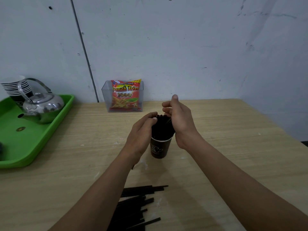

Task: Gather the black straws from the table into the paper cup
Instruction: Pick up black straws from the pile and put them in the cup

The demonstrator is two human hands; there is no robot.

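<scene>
A dark paper cup (160, 148) with a white rim stands upright in the middle of the wooden table (233, 147). A thick bundle of black straws (162, 126) stands in it, tops level. My left hand (141, 132) presses against the bundle's left side, fingers curled round it. On the bundle's right side rests my right hand (179, 119), its fingers bent over the tops and the thumb raised. Several more loose black straws (135, 205) lie in a heap near the front edge, between my forearms.
A green tray (41, 139) at the left carries a metal kettle (40, 105) and a stack of paper cups (15, 88). A clear plastic box (106, 100) with a red snack bag (125, 95) stands against the wall behind the cup.
</scene>
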